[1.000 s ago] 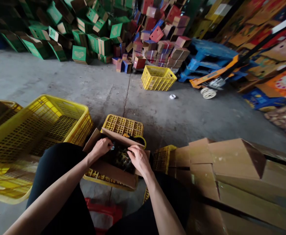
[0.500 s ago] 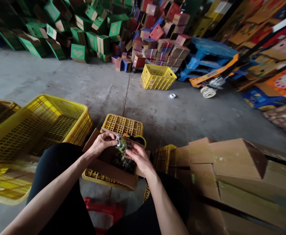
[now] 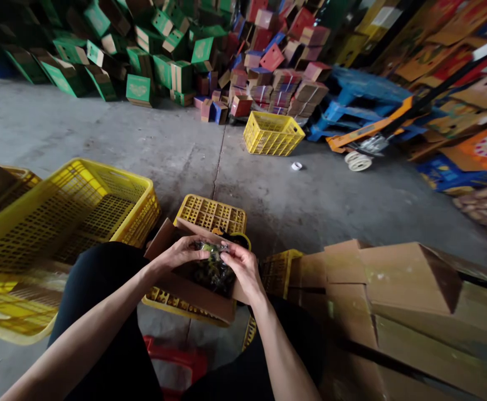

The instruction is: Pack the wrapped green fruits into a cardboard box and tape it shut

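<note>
Between my two hands is a clear plastic packet [image 3: 213, 252] with green and dark contents too small to name. My left hand [image 3: 181, 252] pinches its left end, thumb against fingers. At the other end, my right hand [image 3: 242, 266] is closed on the plastic. Below both hands sits an open cardboard box [image 3: 199, 295] with more green and dark packets [image 3: 216, 277] inside, partly hidden by the hands. The box rests on an upturned yellow crate [image 3: 212, 210]. A yellow ring-shaped item [image 3: 248, 241] and something black lie behind the box's far flap.
Large yellow crates [image 3: 113, 184] stand at my left. Flattened cartons [image 3: 410, 278] are stacked at my right beside another yellow crate [image 3: 277, 270]. Ahead are a yellow crate [image 3: 273, 136], a white roll [image 3: 296, 166], a pallet jack [image 3: 368, 133] and blue pallets [image 3: 343, 103]. A red stool [image 3: 176, 359] is beneath me.
The packet has gone from upright to lying flatter and lower over the box. My left hand has shifted slightly right, and both hands are closer together. The view has turned slightly left.
</note>
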Demonstrator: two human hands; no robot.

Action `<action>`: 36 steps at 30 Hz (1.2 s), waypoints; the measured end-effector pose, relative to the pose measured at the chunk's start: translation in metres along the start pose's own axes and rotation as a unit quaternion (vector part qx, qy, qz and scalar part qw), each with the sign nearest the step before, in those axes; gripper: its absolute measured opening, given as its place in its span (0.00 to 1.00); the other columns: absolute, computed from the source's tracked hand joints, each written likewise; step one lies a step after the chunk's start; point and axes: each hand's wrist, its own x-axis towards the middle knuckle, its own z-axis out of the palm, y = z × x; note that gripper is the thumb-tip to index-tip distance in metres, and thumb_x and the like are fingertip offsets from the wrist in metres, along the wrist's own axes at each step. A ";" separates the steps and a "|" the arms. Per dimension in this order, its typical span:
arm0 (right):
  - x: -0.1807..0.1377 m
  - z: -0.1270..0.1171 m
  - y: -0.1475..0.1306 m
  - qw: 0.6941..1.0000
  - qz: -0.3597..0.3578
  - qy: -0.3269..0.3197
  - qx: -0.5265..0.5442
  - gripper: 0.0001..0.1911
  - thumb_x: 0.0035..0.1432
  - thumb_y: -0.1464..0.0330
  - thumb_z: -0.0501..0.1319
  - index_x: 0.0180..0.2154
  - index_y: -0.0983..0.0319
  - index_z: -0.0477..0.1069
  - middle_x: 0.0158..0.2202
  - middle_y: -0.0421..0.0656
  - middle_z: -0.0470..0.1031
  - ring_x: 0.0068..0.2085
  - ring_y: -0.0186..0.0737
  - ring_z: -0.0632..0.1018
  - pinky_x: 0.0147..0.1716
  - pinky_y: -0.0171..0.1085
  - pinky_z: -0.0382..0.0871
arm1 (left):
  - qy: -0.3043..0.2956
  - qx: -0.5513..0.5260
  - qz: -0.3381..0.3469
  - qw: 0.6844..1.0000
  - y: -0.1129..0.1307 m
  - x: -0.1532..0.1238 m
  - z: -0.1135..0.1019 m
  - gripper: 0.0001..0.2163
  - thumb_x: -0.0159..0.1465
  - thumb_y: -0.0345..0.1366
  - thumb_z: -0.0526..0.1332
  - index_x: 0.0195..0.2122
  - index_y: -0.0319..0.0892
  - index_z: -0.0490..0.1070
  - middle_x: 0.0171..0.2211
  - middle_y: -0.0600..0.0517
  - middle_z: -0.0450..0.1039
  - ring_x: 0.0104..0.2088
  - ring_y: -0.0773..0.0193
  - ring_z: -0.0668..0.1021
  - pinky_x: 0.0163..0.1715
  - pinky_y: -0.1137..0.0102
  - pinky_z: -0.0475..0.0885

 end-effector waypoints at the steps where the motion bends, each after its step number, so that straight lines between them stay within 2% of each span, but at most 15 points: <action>1: 0.000 0.000 0.000 1.000 0.003 0.000 0.007 0.23 0.50 0.60 0.77 0.49 0.56 0.85 0.46 0.45 0.87 0.49 0.50 0.85 0.55 0.48 0.78 | 0.006 0.002 0.006 1.000 0.001 0.000 0.000 0.27 0.55 0.48 0.79 0.52 0.40 0.81 0.46 0.44 0.84 0.46 0.51 0.82 0.48 0.62 0.74; 3: -0.001 -0.001 -0.001 1.000 0.015 0.000 0.019 0.26 0.50 0.58 0.78 0.51 0.57 0.84 0.47 0.46 0.87 0.48 0.51 0.85 0.52 0.48 0.80 | 0.027 0.003 0.015 1.000 0.003 -0.001 0.001 0.26 0.56 0.49 0.79 0.51 0.40 0.82 0.46 0.45 0.84 0.45 0.52 0.82 0.46 0.64 0.74; 5: -0.002 -0.002 -0.004 0.999 0.028 0.002 0.028 0.28 0.50 0.55 0.78 0.52 0.58 0.83 0.47 0.47 0.86 0.47 0.51 0.86 0.47 0.46 0.82 | 0.047 0.001 0.015 0.999 0.004 -0.001 0.003 0.25 0.58 0.52 0.76 0.50 0.39 0.82 0.45 0.45 0.83 0.41 0.54 0.82 0.40 0.67 0.73; 9: -0.004 -0.002 -0.009 0.998 0.043 0.001 0.045 0.27 0.52 0.52 0.77 0.49 0.59 0.83 0.43 0.46 0.86 0.41 0.46 0.86 0.42 0.43 0.83 | 0.085 -0.021 -0.005 0.996 0.002 -0.001 0.005 0.28 0.59 0.57 0.74 0.48 0.38 0.82 0.39 0.45 0.82 0.31 0.61 0.79 0.27 0.72 0.67; 12: -0.005 -0.001 -0.010 0.997 0.049 -0.017 0.058 0.27 0.51 0.52 0.78 0.48 0.59 0.82 0.40 0.45 0.86 0.38 0.43 0.86 0.43 0.42 0.83 | 0.105 -0.028 -0.010 0.994 -0.001 0.001 0.006 0.30 0.57 0.60 0.74 0.48 0.37 0.81 0.37 0.46 0.81 0.29 0.63 0.79 0.23 0.73 0.63; 15: -0.004 -0.001 -0.009 0.997 0.044 -0.020 0.061 0.27 0.49 0.53 0.79 0.47 0.59 0.82 0.38 0.44 0.86 0.36 0.43 0.86 0.42 0.42 0.83 | 0.096 -0.023 -0.010 0.995 -0.005 0.003 0.005 0.31 0.58 0.61 0.73 0.49 0.36 0.81 0.35 0.47 0.80 0.27 0.64 0.78 0.22 0.74 0.62; 18: -0.003 -0.001 -0.008 0.998 0.034 -0.017 0.050 0.23 0.49 0.54 0.78 0.44 0.59 0.82 0.37 0.43 0.85 0.35 0.42 0.85 0.40 0.41 0.82 | 0.089 -0.024 -0.030 0.995 -0.009 0.003 0.004 0.31 0.59 0.62 0.72 0.49 0.37 0.81 0.37 0.46 0.81 0.30 0.63 0.79 0.24 0.74 0.66; 20: -0.003 -0.002 -0.008 0.999 0.023 -0.010 0.039 0.20 0.50 0.55 0.78 0.41 0.59 0.81 0.37 0.43 0.84 0.35 0.41 0.84 0.38 0.39 0.81 | 0.090 -0.043 -0.052 0.994 -0.012 0.004 0.003 0.32 0.60 0.64 0.69 0.52 0.40 0.81 0.42 0.44 0.82 0.36 0.59 0.82 0.29 0.73 0.72; 23: -0.003 -0.004 -0.008 1.000 0.001 -0.001 0.016 0.15 0.51 0.57 0.76 0.36 0.58 0.79 0.36 0.41 0.82 0.36 0.39 0.82 0.38 0.38 0.81 | 0.082 -0.104 -0.099 0.986 -0.014 0.006 0.002 0.37 0.63 0.71 0.60 0.58 0.44 0.79 0.53 0.40 0.81 0.49 0.48 0.82 0.39 0.64 0.79; 26: -0.003 -0.004 -0.007 1.000 -0.015 0.003 0.003 0.11 0.53 0.59 0.74 0.34 0.57 0.78 0.36 0.40 0.80 0.37 0.39 0.81 0.39 0.38 0.80 | 0.078 -0.145 -0.145 0.976 -0.015 0.007 0.000 0.42 0.63 0.74 0.54 0.62 0.45 0.76 0.58 0.37 0.79 0.54 0.42 0.81 0.45 0.59 0.80; 29: -0.003 -0.004 -0.008 1.000 -0.025 -0.005 -0.006 0.08 0.54 0.61 0.72 0.33 0.57 0.77 0.35 0.40 0.79 0.37 0.41 0.81 0.41 0.39 0.79 | 0.065 -0.155 -0.154 0.974 -0.014 0.006 -0.002 0.39 0.66 0.70 0.56 0.62 0.43 0.75 0.58 0.36 0.79 0.52 0.44 0.83 0.47 0.58 0.80; 32: -0.003 -0.004 -0.010 0.998 -0.049 -0.012 -0.025 0.04 0.55 0.65 0.68 0.31 0.57 0.77 0.37 0.41 0.80 0.41 0.43 0.82 0.45 0.41 0.78 | 0.054 -0.150 -0.124 0.979 -0.012 0.002 -0.004 0.28 0.66 0.57 0.69 0.59 0.42 0.78 0.59 0.39 0.78 0.54 0.48 0.82 0.47 0.62 0.80; 34: -0.003 -0.004 -0.012 0.997 -0.073 -0.003 -0.036 0.03 0.54 0.66 0.66 0.29 0.57 0.76 0.40 0.42 0.82 0.47 0.46 0.82 0.50 0.43 0.76 | 0.058 -0.157 -0.096 0.981 -0.010 0.000 -0.004 0.26 0.62 0.48 0.75 0.58 0.43 0.78 0.58 0.42 0.79 0.52 0.51 0.82 0.45 0.66 0.80; 36: -0.004 -0.004 -0.014 0.997 -0.073 0.003 -0.033 0.03 0.54 0.66 0.65 0.28 0.57 0.76 0.47 0.44 0.83 0.51 0.48 0.81 0.52 0.44 0.75 | 0.061 -0.174 -0.074 0.980 -0.009 -0.001 -0.005 0.26 0.59 0.44 0.78 0.57 0.44 0.79 0.54 0.43 0.81 0.48 0.55 0.83 0.43 0.69 0.79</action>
